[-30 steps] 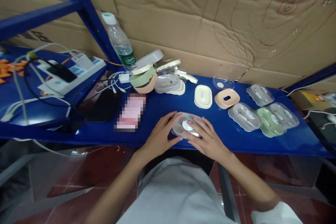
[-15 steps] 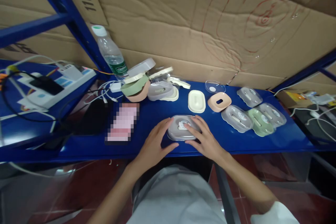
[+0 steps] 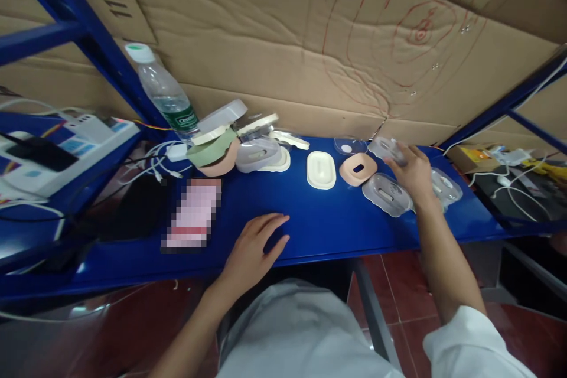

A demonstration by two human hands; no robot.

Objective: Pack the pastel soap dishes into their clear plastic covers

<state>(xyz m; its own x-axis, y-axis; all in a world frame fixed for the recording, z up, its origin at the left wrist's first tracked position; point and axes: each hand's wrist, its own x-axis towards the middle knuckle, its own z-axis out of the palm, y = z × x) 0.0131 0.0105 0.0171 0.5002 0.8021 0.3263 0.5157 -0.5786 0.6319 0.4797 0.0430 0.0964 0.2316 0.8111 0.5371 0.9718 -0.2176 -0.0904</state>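
My right hand (image 3: pixel 413 171) is at the back right of the blue table, its fingers closed on a small grey oval box with a clear cover (image 3: pixel 386 150). The hand hides part of this box and whatever lies under it. Close by sit another grey covered box (image 3: pixel 387 195) and a further clear-covered one (image 3: pixel 446 186), partly behind my wrist. My left hand (image 3: pixel 256 245) rests near the table's front edge, fingers apart and holding nothing. Ahead of it lies a cream oval lid (image 3: pixel 321 170). A peach slotted piece (image 3: pixel 358 169) is right of that lid.
Grey, green, peach and cream parts (image 3: pixel 237 142) are piled at the back left beside a water bottle (image 3: pixel 166 94). A blurred-out phone (image 3: pixel 192 212) lies left of my left hand. Cables and a power strip (image 3: pixel 84 153) occupy the far left. Cardboard (image 3: pixel 266 29) walls the back.
The grey covered box has gone from between my hands to the back right with my right hand. My left hand has let go and stays near the front edge. The view has shifted slightly.
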